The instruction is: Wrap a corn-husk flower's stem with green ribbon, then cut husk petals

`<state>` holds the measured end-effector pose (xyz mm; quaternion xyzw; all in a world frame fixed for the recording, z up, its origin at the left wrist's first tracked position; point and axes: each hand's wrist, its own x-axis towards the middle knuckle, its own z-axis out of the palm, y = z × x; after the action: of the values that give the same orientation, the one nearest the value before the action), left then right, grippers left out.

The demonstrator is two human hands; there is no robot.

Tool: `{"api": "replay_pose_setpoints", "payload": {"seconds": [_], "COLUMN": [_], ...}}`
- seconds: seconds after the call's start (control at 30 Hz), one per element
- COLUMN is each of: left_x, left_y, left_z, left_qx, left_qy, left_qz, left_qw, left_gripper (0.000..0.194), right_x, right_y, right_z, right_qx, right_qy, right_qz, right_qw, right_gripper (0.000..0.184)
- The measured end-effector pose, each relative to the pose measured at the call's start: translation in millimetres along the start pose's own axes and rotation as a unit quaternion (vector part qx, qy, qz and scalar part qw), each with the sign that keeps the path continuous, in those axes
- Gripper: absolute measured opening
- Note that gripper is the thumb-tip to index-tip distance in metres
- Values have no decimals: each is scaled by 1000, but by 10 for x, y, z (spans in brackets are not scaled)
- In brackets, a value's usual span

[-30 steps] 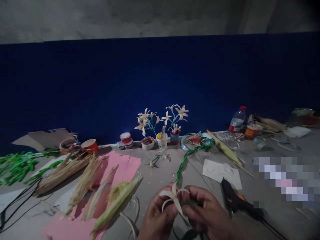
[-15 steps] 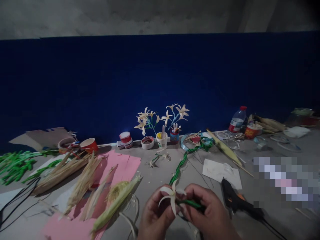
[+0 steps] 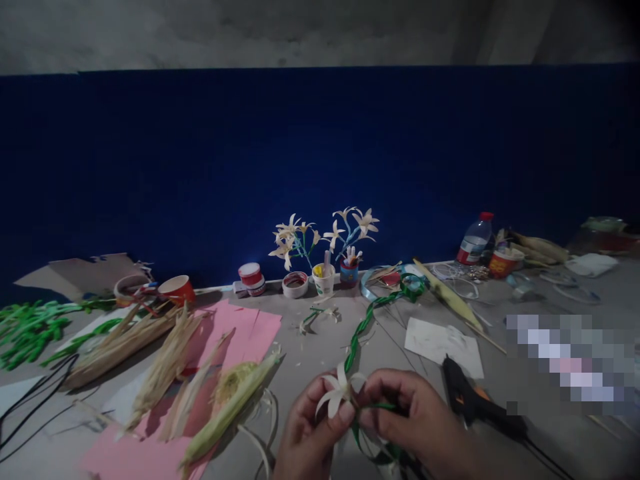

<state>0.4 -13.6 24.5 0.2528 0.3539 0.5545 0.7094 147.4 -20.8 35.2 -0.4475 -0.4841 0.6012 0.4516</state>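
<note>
A white craft flower with narrow pointed petals is in my left hand, its thumb and fingers pinched at the bloom's base. My right hand is closed close beside it, with its fingertips on a green ribbon. The ribbon runs twisted from a roll at the back of the table down to the flower's base, and a loose length hangs below my hands. The flower's stem is mostly hidden by my fingers.
A black glue gun lies to the right by a white card. Corn husks and pink paper cover the left. Finished flower sprays, paint pots and a bottle line the back.
The flower has tipped and shifted slightly left and down. My right hand's grip has changed, and a loop of green ribbon now hangs below my hands.
</note>
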Motion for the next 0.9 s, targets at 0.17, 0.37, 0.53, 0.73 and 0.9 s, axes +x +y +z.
{"api": "replay_pose_setpoints", "payload": {"seconds": [0.17, 0.37, 0.53, 0.73, 0.9], "left_x": [7, 44, 34, 24, 12], "left_y": [17, -7, -17, -56, -48], "left_z": [-12, -14, -18, -7, -11], "left_qx": [-32, -41, 8, 63, 71], "left_qy": [-37, -90, -32, -23, -48], "left_qz": [-22, -1, 3, 64, 57], "left_qw": [999, 995, 999, 996, 995], "left_gripper": [35, 27, 32, 29, 28], "right_x": [13, -36, -65, -68, -85], "right_y": [26, -21, -72, -142, -129], "right_z": [20, 108, 90, -35, -92], "right_qx": [55, 45, -10, -192, -181], "right_qy": [-17, 45, 52, 21, 27], "right_qz": [29, -22, -24, -78, -85], "right_qw": [998, 998, 998, 978, 979], "right_gripper": [36, 38, 29, 25, 17]}}
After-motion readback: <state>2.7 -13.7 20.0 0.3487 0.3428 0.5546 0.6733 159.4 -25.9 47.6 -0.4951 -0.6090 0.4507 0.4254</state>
